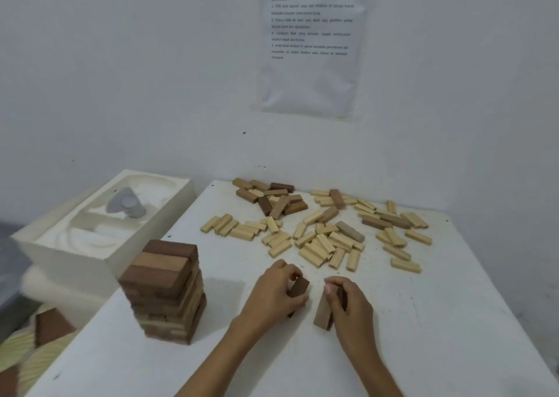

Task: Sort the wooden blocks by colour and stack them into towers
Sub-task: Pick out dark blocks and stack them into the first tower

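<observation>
Though apart, left hand [273, 290] and right hand [351, 309] (curled) round brown blocks [299, 286]

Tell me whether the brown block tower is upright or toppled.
Upright. The brown tower stands in stacked layers on the white table, top layer level, no blocks fallen at its base.

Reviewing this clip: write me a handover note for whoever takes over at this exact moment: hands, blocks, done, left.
Hands: left hand grips a dark block; right hand grips a lighter brown block.
Done: one brown tower stands near left on the table.
Left: loose pale blocks mid-table and a brown pile at the far edge; no pale tower yet.
</observation>
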Available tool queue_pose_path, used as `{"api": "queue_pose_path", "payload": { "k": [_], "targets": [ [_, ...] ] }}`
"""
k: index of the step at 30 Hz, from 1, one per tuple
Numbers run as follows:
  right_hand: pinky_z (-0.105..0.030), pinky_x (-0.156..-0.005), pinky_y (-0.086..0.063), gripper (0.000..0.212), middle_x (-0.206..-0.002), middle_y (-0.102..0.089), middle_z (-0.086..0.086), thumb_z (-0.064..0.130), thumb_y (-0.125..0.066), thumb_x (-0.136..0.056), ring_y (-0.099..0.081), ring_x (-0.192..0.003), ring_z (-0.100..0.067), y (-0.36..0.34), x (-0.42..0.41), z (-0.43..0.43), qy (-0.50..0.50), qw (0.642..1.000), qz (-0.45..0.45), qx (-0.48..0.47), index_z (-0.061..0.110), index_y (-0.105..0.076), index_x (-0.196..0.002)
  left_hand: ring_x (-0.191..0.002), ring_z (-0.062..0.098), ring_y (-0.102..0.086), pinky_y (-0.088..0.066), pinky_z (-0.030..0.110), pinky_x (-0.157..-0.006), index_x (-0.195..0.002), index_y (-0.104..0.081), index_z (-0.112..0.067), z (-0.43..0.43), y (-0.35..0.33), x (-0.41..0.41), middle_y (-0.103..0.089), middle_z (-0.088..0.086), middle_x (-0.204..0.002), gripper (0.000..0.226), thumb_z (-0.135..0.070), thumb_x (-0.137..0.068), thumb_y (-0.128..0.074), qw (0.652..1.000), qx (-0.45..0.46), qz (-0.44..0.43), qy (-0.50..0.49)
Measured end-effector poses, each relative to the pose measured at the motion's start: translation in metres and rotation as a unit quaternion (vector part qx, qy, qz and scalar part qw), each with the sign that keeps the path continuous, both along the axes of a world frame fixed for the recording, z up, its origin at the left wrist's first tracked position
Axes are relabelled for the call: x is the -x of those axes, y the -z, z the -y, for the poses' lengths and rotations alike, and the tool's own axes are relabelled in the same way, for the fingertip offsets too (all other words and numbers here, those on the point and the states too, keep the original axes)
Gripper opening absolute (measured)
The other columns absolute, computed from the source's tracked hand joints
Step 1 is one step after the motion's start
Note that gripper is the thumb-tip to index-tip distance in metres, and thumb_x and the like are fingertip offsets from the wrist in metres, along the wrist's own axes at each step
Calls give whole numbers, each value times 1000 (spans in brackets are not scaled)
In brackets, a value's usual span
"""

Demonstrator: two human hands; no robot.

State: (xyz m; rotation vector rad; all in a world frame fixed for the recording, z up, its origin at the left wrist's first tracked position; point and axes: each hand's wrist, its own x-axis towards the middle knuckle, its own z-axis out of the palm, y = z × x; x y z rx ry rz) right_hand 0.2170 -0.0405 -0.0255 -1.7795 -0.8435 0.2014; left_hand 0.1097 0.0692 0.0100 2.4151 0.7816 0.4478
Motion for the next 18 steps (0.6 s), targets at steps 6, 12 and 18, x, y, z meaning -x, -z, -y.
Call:
{"api": "queue_pose_path", "payload": {
  "k": [6, 12, 18],
  "targets": [
    [-23, -77, -29, 15, -92, -55, 0, 7, -55, -91, -50, -96, -26, 3, 11, -1, 28, 997, 58, 52, 16, -63, -98, -92, 17, -56, -42, 20, -79, -123, -59, -13, 9, 5, 19, -52, 4, -116, 40, -35, -89, -62, 1000, 20, -3, 5],
    [-19, -83, -19, 24, -116, -50, -6, 24, -54, -93, -40, -115, -24, -6, 3, 17, 34, 990, 51, 126, 23, -59, -117, -90, 9, -57, -47, 21, -83, -136, -46, -21, 1, -7, 33, -47, 0, -123, 63, -34, -81, -73, 987, 125, -56, 83],
    [-19, -100, -18, 80, -124, -27, 11, 42, -78, -70, -18, -115, -3, -24, -18, 74, -134, 962, 38, 236, 39, -31, -134, -91, 6, -57, -51, 16, -76, -138, -42, -24, -8, -5, 38, -43, -7, -124, 83, -12, -68, -84, 973, 162, -39, 159]
  ]
}}
